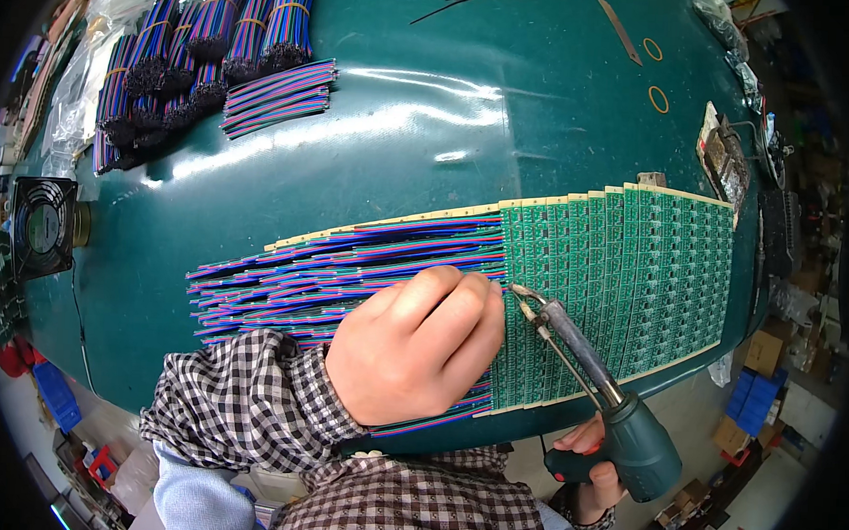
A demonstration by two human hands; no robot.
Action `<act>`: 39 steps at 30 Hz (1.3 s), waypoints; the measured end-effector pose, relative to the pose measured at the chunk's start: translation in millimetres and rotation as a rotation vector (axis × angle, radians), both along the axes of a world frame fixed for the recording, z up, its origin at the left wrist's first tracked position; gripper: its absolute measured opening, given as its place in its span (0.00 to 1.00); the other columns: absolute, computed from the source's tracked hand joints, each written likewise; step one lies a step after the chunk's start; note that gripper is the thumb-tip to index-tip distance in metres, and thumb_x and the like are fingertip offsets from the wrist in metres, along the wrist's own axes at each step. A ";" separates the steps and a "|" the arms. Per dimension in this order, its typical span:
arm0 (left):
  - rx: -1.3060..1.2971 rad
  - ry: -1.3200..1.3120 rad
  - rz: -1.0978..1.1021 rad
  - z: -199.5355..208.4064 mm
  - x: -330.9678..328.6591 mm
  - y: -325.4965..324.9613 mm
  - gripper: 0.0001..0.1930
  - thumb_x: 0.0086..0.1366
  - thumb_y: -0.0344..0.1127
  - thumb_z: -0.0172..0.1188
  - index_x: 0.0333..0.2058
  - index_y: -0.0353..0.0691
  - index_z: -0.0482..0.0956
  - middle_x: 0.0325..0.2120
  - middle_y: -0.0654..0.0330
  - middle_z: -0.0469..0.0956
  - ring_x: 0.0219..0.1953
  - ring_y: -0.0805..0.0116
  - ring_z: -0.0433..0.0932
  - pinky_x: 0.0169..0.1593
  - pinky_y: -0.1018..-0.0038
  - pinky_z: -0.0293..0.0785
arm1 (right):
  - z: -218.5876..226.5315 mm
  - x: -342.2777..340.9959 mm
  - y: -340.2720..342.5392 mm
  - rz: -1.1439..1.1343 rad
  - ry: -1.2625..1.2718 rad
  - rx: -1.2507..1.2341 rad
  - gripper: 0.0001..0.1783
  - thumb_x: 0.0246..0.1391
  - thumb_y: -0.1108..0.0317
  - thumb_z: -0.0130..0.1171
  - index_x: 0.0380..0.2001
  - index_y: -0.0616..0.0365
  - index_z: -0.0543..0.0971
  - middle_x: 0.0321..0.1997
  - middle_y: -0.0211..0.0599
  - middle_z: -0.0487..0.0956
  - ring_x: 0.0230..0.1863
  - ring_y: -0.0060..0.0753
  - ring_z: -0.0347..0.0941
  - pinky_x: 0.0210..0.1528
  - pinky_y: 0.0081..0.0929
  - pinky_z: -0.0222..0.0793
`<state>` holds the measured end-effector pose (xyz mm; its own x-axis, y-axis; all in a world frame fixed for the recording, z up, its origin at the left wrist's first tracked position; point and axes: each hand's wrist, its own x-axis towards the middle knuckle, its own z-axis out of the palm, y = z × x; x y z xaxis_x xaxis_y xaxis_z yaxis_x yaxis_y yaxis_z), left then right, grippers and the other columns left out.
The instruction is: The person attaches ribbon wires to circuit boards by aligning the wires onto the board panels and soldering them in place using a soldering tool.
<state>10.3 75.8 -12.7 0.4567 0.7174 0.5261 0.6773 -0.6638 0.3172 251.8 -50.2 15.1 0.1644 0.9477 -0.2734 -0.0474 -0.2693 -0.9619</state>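
Observation:
Green circuit boards (671, 266) lie overlapped in a row along the near edge of the table. Coloured wires (369, 242) run left from them in flat strips. My left hand (421, 345) is closed over these wires, its fingertips at their ends by the boards; the exact strand pinched is hidden. My right hand (604, 486) grips the handle of a dark green soldering gun (644, 450), partly hidden behind its body. The gun's tip points left and rests at or just above the wire ends, close to my left fingertips; contact is unclear.
Banded wire bundles (217, 19) are piled at the far left, beside a loose wire stack (280, 98). A black fan (42, 227) stands at the left edge. Two rubber bands (658, 99) and a thin blade (619, 30) lie far right, above a dirty metal holder (725, 155).

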 end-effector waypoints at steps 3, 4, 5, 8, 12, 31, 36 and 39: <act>-0.001 0.001 0.001 -1.0 -5.5 -1.8 0.17 0.40 0.27 0.60 0.33 0.29 0.79 0.30 0.55 0.75 0.30 0.63 0.75 0.31 0.75 0.75 | 0.9 -3.9 1.0 0.039 -0.007 0.000 0.30 0.46 0.48 0.64 0.32 0.71 0.72 0.26 0.42 0.73 0.30 0.36 0.74 0.33 0.31 0.78; -0.001 0.003 0.000 -0.3 -4.6 -1.8 0.17 0.40 0.27 0.60 0.33 0.29 0.79 0.30 0.55 0.75 0.30 0.63 0.75 0.31 0.75 0.75 | 0.9 -3.8 0.8 0.031 -0.009 -0.002 0.31 0.46 0.47 0.64 0.31 0.71 0.72 0.26 0.42 0.73 0.29 0.36 0.74 0.32 0.31 0.78; -0.006 0.004 0.000 0.3 -3.9 -2.0 0.17 0.40 0.27 0.60 0.33 0.29 0.79 0.30 0.55 0.75 0.30 0.63 0.75 0.31 0.75 0.75 | 0.8 -3.5 0.6 0.023 -0.012 -0.004 0.31 0.46 0.47 0.64 0.31 0.71 0.72 0.26 0.42 0.73 0.29 0.36 0.74 0.32 0.31 0.78; -0.014 0.005 0.003 1.2 -2.3 -2.2 0.17 0.40 0.27 0.60 0.33 0.29 0.79 0.31 0.55 0.75 0.30 0.63 0.75 0.31 0.75 0.75 | -1.4 4.6 -4.1 0.030 -0.010 0.018 0.32 0.46 0.45 0.63 0.32 0.72 0.72 0.26 0.42 0.73 0.29 0.36 0.74 0.32 0.31 0.77; -0.023 0.008 0.006 1.7 -2.3 -2.4 0.17 0.40 0.27 0.60 0.33 0.30 0.80 0.31 0.55 0.75 0.30 0.63 0.75 0.30 0.75 0.74 | 4.8 -1.2 0.6 0.039 -0.041 -0.009 0.33 0.46 0.44 0.62 0.31 0.71 0.72 0.26 0.43 0.73 0.28 0.37 0.74 0.31 0.30 0.77; 0.043 0.045 0.024 1.0 -1.9 -2.3 0.15 0.41 0.27 0.61 0.33 0.31 0.80 0.31 0.57 0.76 0.30 0.65 0.76 0.29 0.77 0.73 | -0.3 5.3 -5.9 0.034 -0.013 -0.024 0.31 0.46 0.44 0.63 0.29 0.69 0.72 0.24 0.41 0.71 0.28 0.35 0.73 0.32 0.34 0.79; 0.051 0.042 0.014 -0.7 -1.6 -1.9 0.15 0.42 0.28 0.61 0.33 0.32 0.80 0.31 0.57 0.76 0.30 0.65 0.76 0.28 0.77 0.73 | -0.9 4.3 -6.4 0.041 -0.028 -0.020 0.32 0.46 0.44 0.62 0.29 0.69 0.72 0.24 0.40 0.71 0.28 0.36 0.73 0.32 0.34 0.79; 0.060 0.046 0.011 -0.6 -2.0 -1.8 0.15 0.41 0.28 0.62 0.32 0.32 0.80 0.30 0.57 0.76 0.30 0.65 0.76 0.28 0.77 0.72 | -0.5 3.1 -4.8 0.029 -0.037 -0.023 0.31 0.46 0.44 0.62 0.28 0.68 0.72 0.23 0.40 0.71 0.28 0.35 0.73 0.32 0.34 0.79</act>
<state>8.3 74.0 -13.3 0.4740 0.6901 0.5469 0.6974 -0.6734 0.2452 254.9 -55.0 14.6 0.1472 0.9457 -0.2898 -0.0034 -0.2925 -0.9563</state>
